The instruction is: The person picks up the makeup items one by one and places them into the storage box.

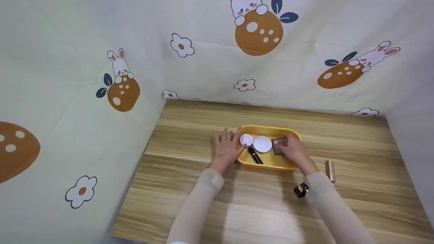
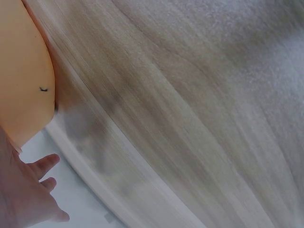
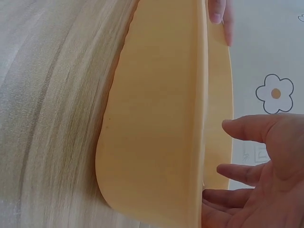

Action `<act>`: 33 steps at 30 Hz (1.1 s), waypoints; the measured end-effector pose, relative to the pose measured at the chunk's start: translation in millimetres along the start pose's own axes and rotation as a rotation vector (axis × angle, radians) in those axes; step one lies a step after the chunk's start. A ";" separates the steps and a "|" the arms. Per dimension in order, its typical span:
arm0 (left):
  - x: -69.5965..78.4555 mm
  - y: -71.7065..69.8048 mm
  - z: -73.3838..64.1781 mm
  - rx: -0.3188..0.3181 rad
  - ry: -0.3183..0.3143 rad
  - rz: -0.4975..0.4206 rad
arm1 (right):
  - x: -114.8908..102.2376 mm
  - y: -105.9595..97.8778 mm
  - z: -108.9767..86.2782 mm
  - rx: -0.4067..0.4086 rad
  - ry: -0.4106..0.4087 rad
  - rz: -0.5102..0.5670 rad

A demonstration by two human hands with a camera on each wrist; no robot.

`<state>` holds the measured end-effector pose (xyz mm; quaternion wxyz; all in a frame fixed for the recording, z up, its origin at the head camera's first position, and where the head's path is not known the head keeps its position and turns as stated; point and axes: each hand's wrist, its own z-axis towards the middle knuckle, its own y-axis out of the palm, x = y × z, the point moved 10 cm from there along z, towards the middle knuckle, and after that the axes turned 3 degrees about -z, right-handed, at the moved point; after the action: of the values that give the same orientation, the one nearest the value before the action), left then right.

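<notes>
In the head view a yellow tray (image 1: 271, 167) holds several cosmetics. My right hand (image 1: 295, 150) reaches in over its right end, thumb and fingertips right at a brown eyeshadow palette (image 1: 278, 149). The right wrist view shows those fingers (image 3: 247, 129) apart, with nothing visible between them; the palette is hidden there behind the tray wall (image 3: 152, 114). My left hand (image 1: 226, 149) is spread at the tray's left end, thumb over the rim beside a small round white case (image 1: 246, 139). A larger white compact (image 1: 262, 144) and a black tube (image 1: 255, 156) lie in the tray.
On the wood-grain table (image 1: 183, 135), a rose-gold tube (image 1: 330, 171) lies right of the tray. A small black item with a yellow patch (image 1: 300, 191) lies by my right sleeve (image 1: 322, 189). A cloth printed with rabbits (image 1: 210, 67) hangs behind and beside the table.
</notes>
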<state>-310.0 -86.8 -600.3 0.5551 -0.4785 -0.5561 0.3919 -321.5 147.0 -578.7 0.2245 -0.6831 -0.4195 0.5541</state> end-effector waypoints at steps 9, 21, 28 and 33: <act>0.2 -1.8 -0.2 0.007 0.002 -0.003 | -2.8 1.6 0.5 0.008 -0.029 -0.098; -0.1 -0.7 -0.8 -0.008 -0.006 0.025 | -2.0 9.5 3.6 -0.020 -0.053 -0.134; 0.1 -2.3 -1.5 -0.009 -0.006 -0.007 | -0.9 14.0 2.7 -0.029 -0.070 -0.167; 0.1 -2.3 -1.0 -0.006 -0.005 0.000 | -3.0 13.0 0.7 -0.022 -0.093 -0.138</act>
<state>-309.2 -87.4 -598.0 0.5521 -0.4793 -0.5587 0.3915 -318.1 137.3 -587.2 0.2349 -0.6284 -0.4816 0.5639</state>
